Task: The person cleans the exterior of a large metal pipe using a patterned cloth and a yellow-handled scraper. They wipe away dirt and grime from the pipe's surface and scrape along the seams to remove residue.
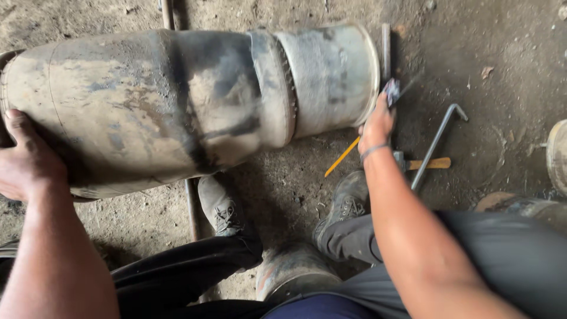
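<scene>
My left hand (26,159) is pressed flat against the left end of the drum (177,106), thumb up over its rim, fingers wrapped round the end and out of sight, so it grips the drum's edge. The drum is a big, dirty cylinder lying on its side across the dirt floor (502,53), stretching from the left edge to right of centre, with a paler metal ring (331,77) as its right end.

My right hand (377,124) is at that ring's near right edge, fingers closed round a small dark tool (391,91) whose tip is blurred; I cannot tell what kind it is. There is a band (373,150) on that wrist.

Just right of the hand, on the floor, lie a hammer (422,163) with a wooden handle and a bent metal rod (434,145) crossing it. A yellow pencil (341,157) lies just left of my wrist. A metal bar (385,50) lies on the floor beside the ring, further off.

My shoes (221,207) sit near the drum, one under it, one (348,201) beside my right arm.
</scene>
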